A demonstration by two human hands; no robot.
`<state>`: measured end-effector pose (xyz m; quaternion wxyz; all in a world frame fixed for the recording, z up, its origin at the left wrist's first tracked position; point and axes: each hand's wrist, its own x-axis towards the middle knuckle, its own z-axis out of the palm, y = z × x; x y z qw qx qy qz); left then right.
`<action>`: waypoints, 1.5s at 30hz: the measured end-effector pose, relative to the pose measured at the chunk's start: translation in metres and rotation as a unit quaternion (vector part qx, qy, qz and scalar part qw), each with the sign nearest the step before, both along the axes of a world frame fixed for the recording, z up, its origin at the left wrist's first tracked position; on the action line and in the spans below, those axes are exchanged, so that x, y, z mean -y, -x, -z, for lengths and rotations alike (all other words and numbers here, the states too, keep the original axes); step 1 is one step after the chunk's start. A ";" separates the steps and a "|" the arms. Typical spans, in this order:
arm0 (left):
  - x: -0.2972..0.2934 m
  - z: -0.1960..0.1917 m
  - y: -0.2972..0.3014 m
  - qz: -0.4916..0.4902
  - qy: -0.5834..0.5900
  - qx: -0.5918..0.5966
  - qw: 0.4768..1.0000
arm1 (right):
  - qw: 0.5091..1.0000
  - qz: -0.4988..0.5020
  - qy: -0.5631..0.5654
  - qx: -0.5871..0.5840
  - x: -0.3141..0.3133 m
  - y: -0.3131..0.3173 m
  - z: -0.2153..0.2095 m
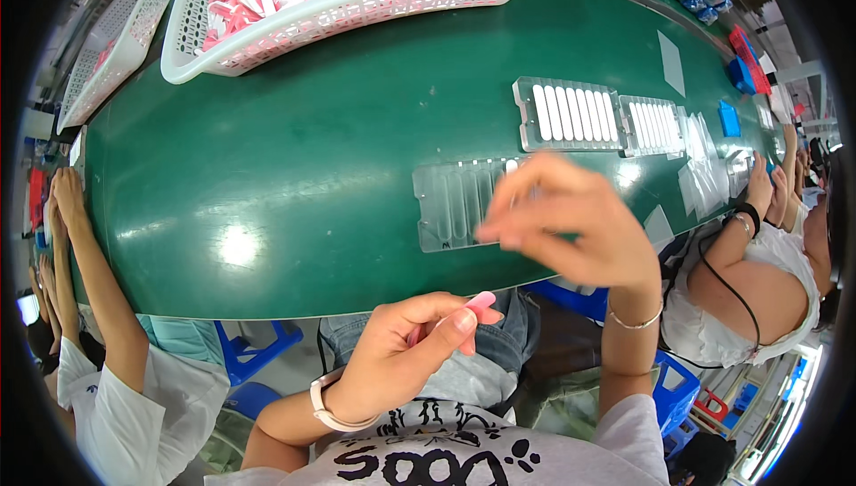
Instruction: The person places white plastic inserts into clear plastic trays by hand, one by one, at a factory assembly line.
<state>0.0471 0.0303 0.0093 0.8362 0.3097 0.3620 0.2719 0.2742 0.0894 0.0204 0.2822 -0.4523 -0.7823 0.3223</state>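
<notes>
Our left hand (pixel 406 339) pinches a small, glossy pink strip (pixel 481 300), probably light, slippery, best held by its edges; our right hand (pixel 575 218), fingers half-parted over a clear slotted plastic tray (pixel 435 210), grips we cannot tell what, if anything.

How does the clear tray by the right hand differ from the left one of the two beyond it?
The near tray shows bare slots on its left; the far tray shows a row of white strips. The right hand partly hides the near tray; the far tray is in plain view. Both are clear and lie on the green table.
</notes>
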 end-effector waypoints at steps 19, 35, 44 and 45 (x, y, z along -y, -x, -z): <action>-0.007 0.003 0.001 0.037 0.081 0.028 0.996 | 0.995 0.013 -0.060 0.076 -0.019 -0.018 0.012; -0.012 -0.002 0.002 0.027 0.057 0.002 0.998 | 0.994 0.033 0.084 -0.063 0.047 0.050 -0.006; -0.001 0.007 0.008 -0.004 -0.048 -0.042 0.998 | 0.976 0.064 0.186 -0.093 0.042 0.030 -0.009; 0.001 0.010 0.008 -0.018 -0.082 -0.064 0.994 | 0.970 0.070 0.197 -0.123 0.043 0.032 -0.007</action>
